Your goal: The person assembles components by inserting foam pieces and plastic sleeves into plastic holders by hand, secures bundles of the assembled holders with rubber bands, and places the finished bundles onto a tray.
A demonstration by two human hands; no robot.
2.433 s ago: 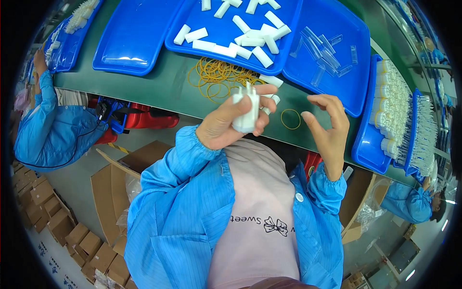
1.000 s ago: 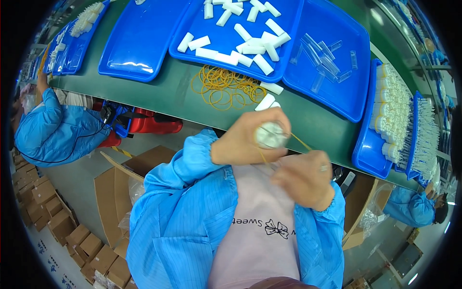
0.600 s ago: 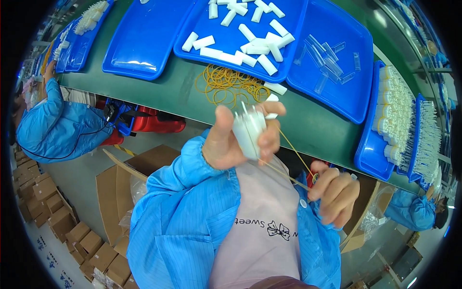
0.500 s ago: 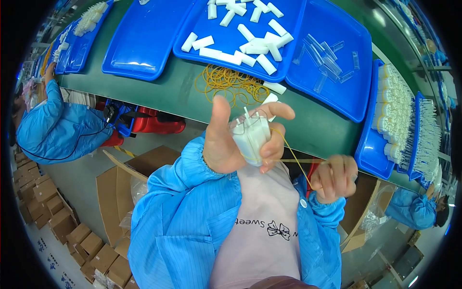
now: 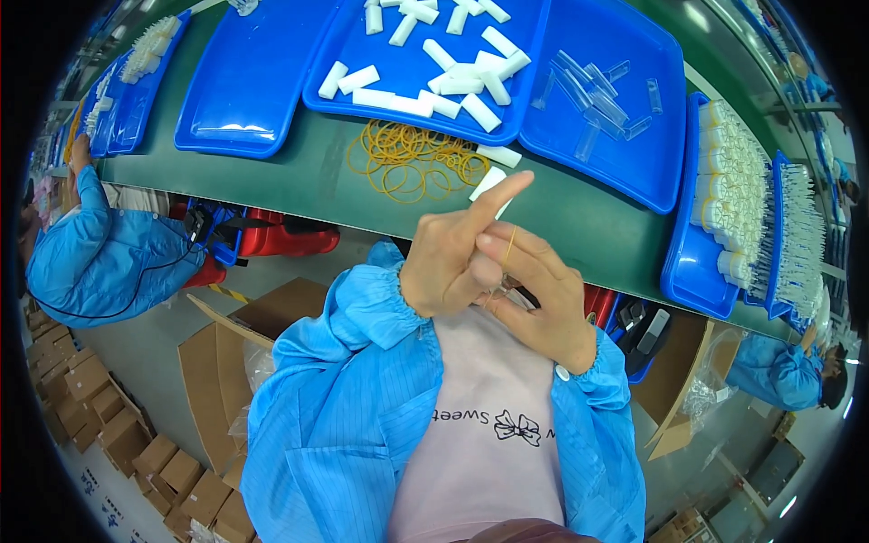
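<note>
In front of my chest my two hands meet over a small bundle of white and clear plastic pieces point(image 5: 504, 290), which they hide almost wholly. My left hand point(image 5: 441, 264) is closed around the bundle, with its index finger pointing out toward the table. Close against it, my right hand point(image 5: 549, 303) pinches a thin yellow rubber band point(image 5: 510, 242) at the fingertips. Beyond my fingers, a white block point(image 5: 489, 184) lies near the table's edge, partly covered by my index finger. A heap of yellow rubber bands point(image 5: 412, 154) is just farther away.
Across the green table point(image 5: 312, 185) stand a blue tray point(image 5: 312, 90) of white blocks, another blue tray point(image 5: 665, 185) of clear plastic pieces, and a bare blue tray point(image 5: 244, 81). Banded bundles fill a tray point(image 5: 688, 262) at right. Co-workers in blue point(image 5: 118, 262) sit on both sides.
My right hand has come left and up with the stretched rubber band, against my left hand. My left hand has turned over, so the bundle is now mostly hidden.
</note>
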